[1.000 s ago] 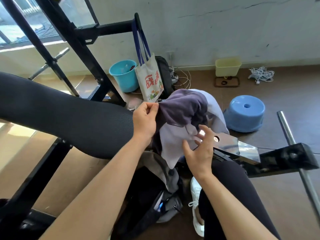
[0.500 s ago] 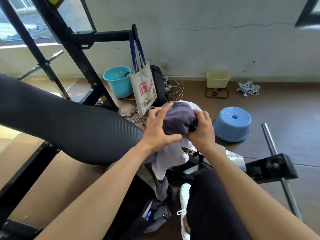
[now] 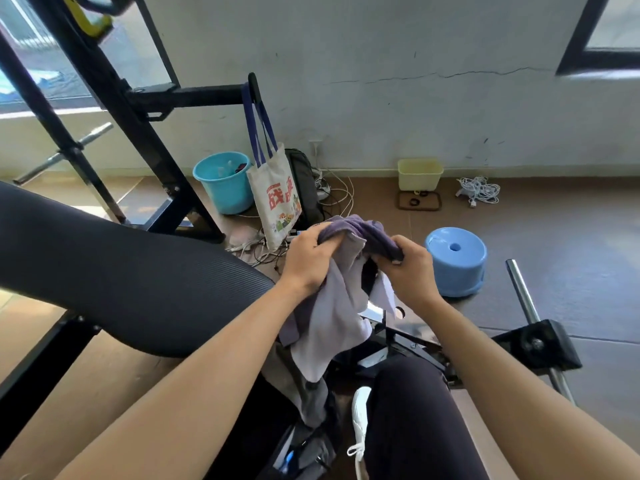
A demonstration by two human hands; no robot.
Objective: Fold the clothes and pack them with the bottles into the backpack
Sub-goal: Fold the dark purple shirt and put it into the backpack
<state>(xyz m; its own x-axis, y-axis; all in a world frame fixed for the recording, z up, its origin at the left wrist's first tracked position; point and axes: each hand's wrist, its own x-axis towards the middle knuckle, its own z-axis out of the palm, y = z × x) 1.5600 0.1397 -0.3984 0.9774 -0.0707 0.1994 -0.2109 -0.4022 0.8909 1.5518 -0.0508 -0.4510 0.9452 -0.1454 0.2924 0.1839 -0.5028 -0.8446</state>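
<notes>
1. We're gripping with our left hand [image 3: 308, 261] — fingers curled tight into the left end of the purple garment [image 3: 356, 233], out over the tip of the padded bench [image 3: 131, 278].
2. The garment is bunching in a ridge between both fists, its long axis running left to right, while the pale lilac part is hanging straight down from it.
3. We're clamping the right end with our right hand [image 3: 408, 268], closed on the cloth, level with the left and just beside it.
4. Down below, close to our knee, the backpack [image 3: 304, 452] is lying open on the floor — directly under the hanging cloth, so we're judging the coming move as a fold, then a drop straight down, both hands equally near.
</notes>
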